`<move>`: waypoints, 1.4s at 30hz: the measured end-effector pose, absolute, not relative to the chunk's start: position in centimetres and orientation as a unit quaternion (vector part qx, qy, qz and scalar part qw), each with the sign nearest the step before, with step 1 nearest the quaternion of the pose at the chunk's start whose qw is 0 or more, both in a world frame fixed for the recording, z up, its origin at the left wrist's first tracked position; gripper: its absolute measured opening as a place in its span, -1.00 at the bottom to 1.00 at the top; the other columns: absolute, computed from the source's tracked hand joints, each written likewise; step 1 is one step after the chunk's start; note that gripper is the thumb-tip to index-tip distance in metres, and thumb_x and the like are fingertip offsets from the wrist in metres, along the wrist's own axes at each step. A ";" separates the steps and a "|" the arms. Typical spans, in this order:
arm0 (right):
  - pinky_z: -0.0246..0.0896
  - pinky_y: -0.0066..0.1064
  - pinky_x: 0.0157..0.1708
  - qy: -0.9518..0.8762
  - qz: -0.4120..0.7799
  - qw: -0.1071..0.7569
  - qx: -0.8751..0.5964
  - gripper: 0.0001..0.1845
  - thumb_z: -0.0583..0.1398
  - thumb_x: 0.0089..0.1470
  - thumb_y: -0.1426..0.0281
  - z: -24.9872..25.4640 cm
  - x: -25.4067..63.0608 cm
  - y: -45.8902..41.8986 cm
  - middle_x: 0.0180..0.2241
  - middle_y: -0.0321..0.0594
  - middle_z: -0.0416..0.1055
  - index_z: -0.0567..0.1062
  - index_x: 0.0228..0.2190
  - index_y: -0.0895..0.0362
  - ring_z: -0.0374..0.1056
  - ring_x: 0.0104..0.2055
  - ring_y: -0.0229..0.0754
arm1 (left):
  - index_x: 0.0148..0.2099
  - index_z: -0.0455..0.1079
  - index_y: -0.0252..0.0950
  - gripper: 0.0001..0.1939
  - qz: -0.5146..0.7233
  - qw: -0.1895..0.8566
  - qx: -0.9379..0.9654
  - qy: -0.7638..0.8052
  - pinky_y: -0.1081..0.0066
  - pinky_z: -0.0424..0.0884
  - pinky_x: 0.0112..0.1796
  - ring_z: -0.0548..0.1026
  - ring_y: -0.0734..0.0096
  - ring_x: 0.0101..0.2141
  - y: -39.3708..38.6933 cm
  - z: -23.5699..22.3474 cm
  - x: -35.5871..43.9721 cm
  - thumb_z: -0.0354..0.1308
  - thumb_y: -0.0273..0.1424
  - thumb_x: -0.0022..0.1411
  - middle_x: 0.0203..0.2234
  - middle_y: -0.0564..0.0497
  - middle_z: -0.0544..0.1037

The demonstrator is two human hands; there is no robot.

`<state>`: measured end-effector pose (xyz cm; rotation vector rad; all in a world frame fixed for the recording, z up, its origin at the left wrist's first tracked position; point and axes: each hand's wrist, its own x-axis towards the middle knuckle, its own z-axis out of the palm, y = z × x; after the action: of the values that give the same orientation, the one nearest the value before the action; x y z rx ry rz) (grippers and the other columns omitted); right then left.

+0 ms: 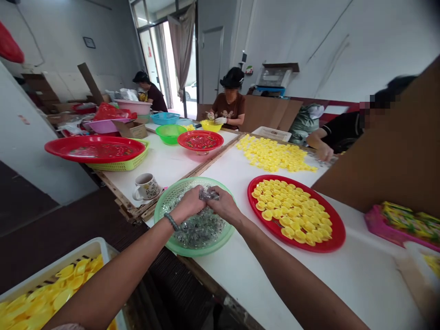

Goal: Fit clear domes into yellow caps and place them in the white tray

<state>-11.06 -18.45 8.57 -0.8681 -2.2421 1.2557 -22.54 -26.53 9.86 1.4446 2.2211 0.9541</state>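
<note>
Head view: the left hand and right hand meet, closed on a clump of clear plastic pieces above the heap in a green mesh basket, while yellow plastic caps cover much of a red tray and more lie loose on the white table.

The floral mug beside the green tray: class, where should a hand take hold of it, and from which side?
Take the handle from the left, the side it sticks out on. The mug stands upright, so the loop is free, while the green tray and the left hand lie to its right.
</note>
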 end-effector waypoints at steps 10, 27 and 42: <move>0.24 -0.32 -0.21 -0.813 0.329 0.326 -0.353 -0.56 0.15 -0.15 0.49 10.5 4.7 -21.1 -0.22 -0.24 0.43 0.39 -0.13 0.09 0.33 -0.19 -0.14 | -0.13 0.26 -0.27 -0.65 0.273 0.137 0.597 0.742 0.43 0.24 -0.45 0.47 0.20 -0.38 -26.5 12.1 -8.6 0.12 -0.59 -0.02 -0.45 0.04 0.48; 0.14 -0.26 0.03 -0.667 0.549 0.306 -0.399 -0.37 0.13 -0.15 0.58 -1.5 19.4 -24.4 -0.01 -0.19 0.30 0.28 0.03 0.07 0.24 0.03 -0.14 | 0.05 0.23 -0.24 -0.41 0.279 0.313 0.706 0.570 0.23 0.19 0.07 0.24 0.16 0.03 -27.7 -1.1 1.3 0.21 -0.60 -0.07 -0.02 -0.06 0.34; 0.18 -0.23 -0.03 -0.863 0.308 0.191 -0.352 -0.63 0.00 0.14 0.54 2.5 21.0 -24.7 -0.08 -0.11 0.39 0.36 -0.03 0.10 0.29 -0.06 -0.12 | -0.10 0.40 -0.22 -0.77 0.310 0.278 0.719 0.557 0.29 0.33 -0.10 0.42 0.27 -0.17 -27.1 0.2 0.2 -0.06 -0.38 0.31 -0.20 -0.01 0.51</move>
<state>20.95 -24.69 2.49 -0.9893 -2.4242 0.8647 0.15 -27.15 0.17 1.9294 1.4941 0.8327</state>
